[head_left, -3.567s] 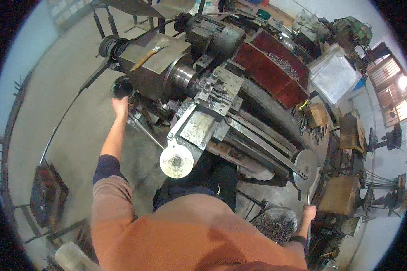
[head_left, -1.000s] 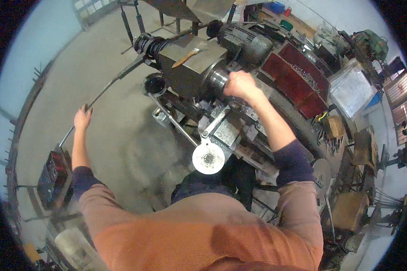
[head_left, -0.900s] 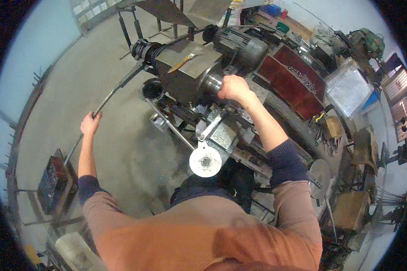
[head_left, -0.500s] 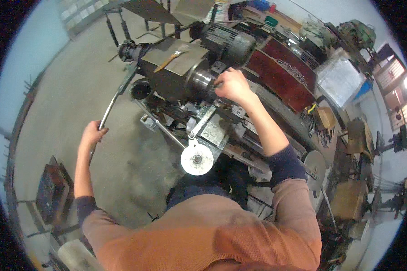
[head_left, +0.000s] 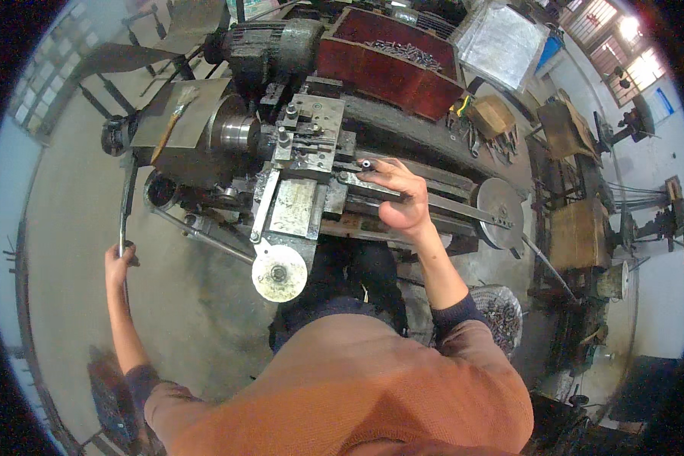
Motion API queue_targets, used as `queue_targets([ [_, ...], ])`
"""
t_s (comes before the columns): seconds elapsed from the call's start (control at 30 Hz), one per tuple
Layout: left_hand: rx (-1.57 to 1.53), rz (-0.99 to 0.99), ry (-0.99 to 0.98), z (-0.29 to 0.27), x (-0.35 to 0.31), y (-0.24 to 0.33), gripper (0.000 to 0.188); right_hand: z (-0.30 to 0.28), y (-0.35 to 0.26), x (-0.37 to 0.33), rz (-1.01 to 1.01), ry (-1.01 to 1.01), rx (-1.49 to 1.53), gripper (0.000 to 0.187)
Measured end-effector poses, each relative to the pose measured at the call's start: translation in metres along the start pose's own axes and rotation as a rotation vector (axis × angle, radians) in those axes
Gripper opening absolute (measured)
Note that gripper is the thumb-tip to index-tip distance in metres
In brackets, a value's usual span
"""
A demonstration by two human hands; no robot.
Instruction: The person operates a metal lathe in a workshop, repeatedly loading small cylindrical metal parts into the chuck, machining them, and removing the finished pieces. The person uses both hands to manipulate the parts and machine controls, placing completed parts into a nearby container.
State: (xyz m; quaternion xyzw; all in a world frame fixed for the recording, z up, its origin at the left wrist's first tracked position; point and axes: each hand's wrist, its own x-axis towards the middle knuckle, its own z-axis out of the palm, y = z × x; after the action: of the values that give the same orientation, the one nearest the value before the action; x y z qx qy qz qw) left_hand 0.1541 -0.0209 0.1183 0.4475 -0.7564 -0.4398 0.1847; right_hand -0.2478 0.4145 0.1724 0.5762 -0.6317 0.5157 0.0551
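Observation:
My left hand (head_left: 118, 258) is wrapped round a long metal lever (head_left: 123, 220) that comes down from the left end of a small lathe. Over the lathe bed, my right hand (head_left: 400, 196) holds a small metal sleeve (head_left: 366, 165) at its fingertips; its round end with a dark hole shows. Left of that hand is the tool slide (head_left: 311, 125) with its bolts and blocks. Farther left sits the shiny chuck (head_left: 239, 134), apart from both hands. A pale round disc (head_left: 279, 273) hangs on the slide's near end, joined to a flat link arm (head_left: 265, 205).
A brush (head_left: 171, 129) lies on the headstock cover. Behind the lathe stand a motor (head_left: 273, 47) and a dark red tray (head_left: 357, 72) with many small metal parts. Pliers and wrenches (head_left: 501, 144) lie by a cardboard box (head_left: 491, 115). A basket of parts (head_left: 498, 315) stands at my right.
My right hand has moved from the chuck rightward and nearer, with the small sleeve now showing at its fingertips. My left hand stays on the lever. The whole view has shifted rightward.

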Motion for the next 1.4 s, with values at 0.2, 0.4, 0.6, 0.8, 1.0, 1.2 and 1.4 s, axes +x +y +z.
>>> queue_targets([
  [0.2, 0.011, -0.018, -0.005, -0.004, 0.008, -0.008, 0.018, -0.009, 0.009, 0.003, 0.014, 0.082, -0.003, 0.040],
  [0.4, -0.125, -0.033, -0.006, -0.004, -0.001, -0.005, 0.018, -0.063, 0.072, 0.052, -0.133, 0.196, -0.295, 0.036],
  [0.6, 0.008, -0.033, 0.053, -0.001, -0.001, 0.001, 0.022, -0.082, 0.105, 0.084, 0.029, 0.342, -0.506, 0.058],
  [0.8, 0.010, 0.006, -0.041, 0.003, 0.011, 0.001, 0.035, -0.075, 0.056, -0.086, 0.484, 0.291, -0.245, 0.043],
  [1.0, -0.159, -0.181, -0.024, -0.010, 0.025, -0.038, 0.029, -0.095, -0.011, -0.301, 1.082, 0.445, -0.535, 0.039],
  [1.2, -0.215, -0.202, -0.021, -0.008, 0.045, -0.053, 0.032, -0.173, -0.036, -0.439, 1.537, 0.286, -1.114, 0.041],
  [1.4, -0.238, -0.182, -0.015, -0.025, 0.050, -0.069, 0.034, -0.190, -0.009, -0.461, 1.429, -0.027, -1.048, 0.040],
])
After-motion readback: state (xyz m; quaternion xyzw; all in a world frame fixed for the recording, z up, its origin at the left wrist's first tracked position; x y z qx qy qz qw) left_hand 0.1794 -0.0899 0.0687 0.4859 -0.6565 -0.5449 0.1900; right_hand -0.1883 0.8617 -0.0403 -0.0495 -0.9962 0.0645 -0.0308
